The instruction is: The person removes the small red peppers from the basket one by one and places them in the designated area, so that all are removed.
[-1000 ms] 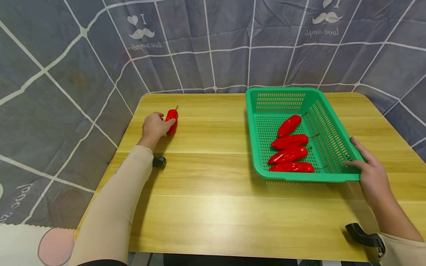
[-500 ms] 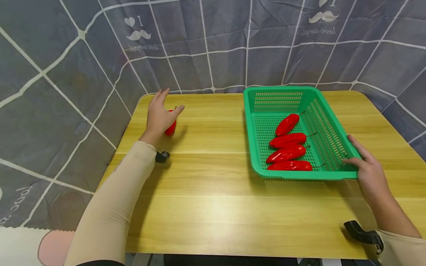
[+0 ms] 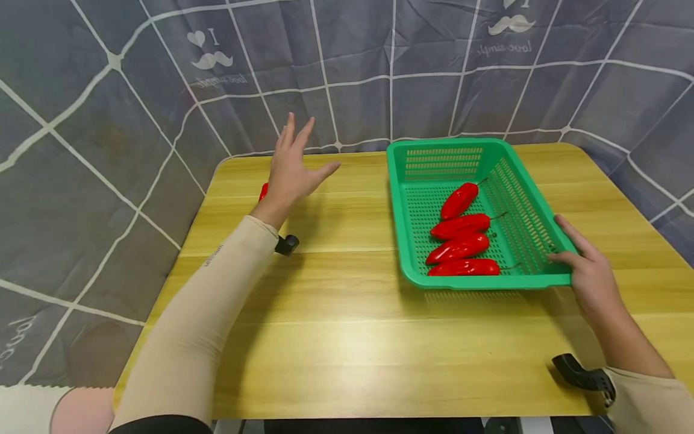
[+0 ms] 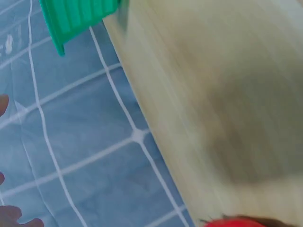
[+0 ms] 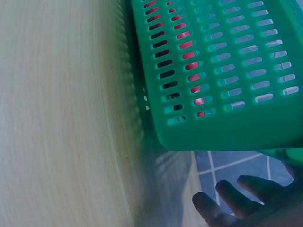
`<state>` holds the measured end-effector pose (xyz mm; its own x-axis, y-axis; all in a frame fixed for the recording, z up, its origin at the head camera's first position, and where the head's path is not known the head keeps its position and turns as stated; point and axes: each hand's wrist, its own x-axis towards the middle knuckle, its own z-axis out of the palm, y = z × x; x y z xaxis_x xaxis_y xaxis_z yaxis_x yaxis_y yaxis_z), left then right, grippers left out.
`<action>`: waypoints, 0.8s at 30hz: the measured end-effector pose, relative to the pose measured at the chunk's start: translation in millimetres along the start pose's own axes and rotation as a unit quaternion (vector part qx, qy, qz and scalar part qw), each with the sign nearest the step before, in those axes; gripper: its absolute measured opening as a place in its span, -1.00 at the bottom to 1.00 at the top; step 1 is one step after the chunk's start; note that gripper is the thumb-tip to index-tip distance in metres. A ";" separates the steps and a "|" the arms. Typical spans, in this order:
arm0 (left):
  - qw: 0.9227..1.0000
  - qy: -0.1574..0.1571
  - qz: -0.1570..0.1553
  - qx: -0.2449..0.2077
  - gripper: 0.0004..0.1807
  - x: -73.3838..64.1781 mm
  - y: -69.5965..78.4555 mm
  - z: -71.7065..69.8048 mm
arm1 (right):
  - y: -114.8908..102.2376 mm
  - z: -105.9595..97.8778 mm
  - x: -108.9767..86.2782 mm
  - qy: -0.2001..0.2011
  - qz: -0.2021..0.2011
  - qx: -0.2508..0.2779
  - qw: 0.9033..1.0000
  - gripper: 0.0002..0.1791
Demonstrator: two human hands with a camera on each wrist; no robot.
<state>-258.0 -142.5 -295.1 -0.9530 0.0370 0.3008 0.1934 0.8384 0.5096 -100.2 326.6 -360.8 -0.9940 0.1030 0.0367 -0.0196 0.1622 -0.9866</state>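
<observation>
My left hand [image 3: 293, 172] is raised over the left part of the table, fingers spread and nothing in them. Behind its wrist a red chili pepper [image 3: 263, 191] lies on the wood, mostly hidden in the head view; its red top [image 4: 234, 222] shows at the bottom of the left wrist view. At right my right hand [image 3: 591, 274] holds the near right corner of a green plastic basket [image 3: 488, 281], thumb over the rim and fingers along the outside. Several red chili peppers [image 3: 461, 226] lie in a column inside the basket.
The wooden table [image 3: 336, 337] ends at the back against a grey curtain [image 3: 358, 48] with white lines. This curtain also runs down the left side. Each wrist wears a black strap [image 3: 582, 375].
My left hand has let go of the chili pepper at left, spread its fingers and risen away to the right. The pepper stays on the table; the right hand keeps holding the basket.
</observation>
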 end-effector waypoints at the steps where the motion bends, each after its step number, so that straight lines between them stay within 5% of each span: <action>1: 1.000 -0.004 0.006 0.003 -0.01 1.1 4.6 1.9 | -0.3 0.3 0.0 0.000 0.002 -0.002 1.000 -0.40; 6: 0.999 -0.028 0.036 0.021 -0.03 7.0 27.1 13.1 | -0.4 0.7 0.2 0.008 -0.008 -0.078 0.997 -0.41; 9: 0.997 -0.040 0.053 0.030 -0.04 10.7 40.0 21.7 | 0.2 0.5 0.4 0.005 -0.007 -0.077 0.997 -0.41; 14: 0.994 -0.063 0.077 0.037 -0.03 13.4 61.8 37.0 | 2.3 1.1 1.4 -0.007 0.006 0.005 1.000 -0.39; 24: 0.985 -0.096 0.133 0.059 -0.04 15.5 108.8 62.6 | 3.8 -1.5 2.1 0.014 0.002 -0.131 0.991 -0.37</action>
<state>-266.4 -16.7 -285.4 -0.9015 0.3559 0.2463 0.4237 0.8422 0.3335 -102.2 328.8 -364.2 -0.9905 0.1315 0.0411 0.0166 0.4099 -0.9120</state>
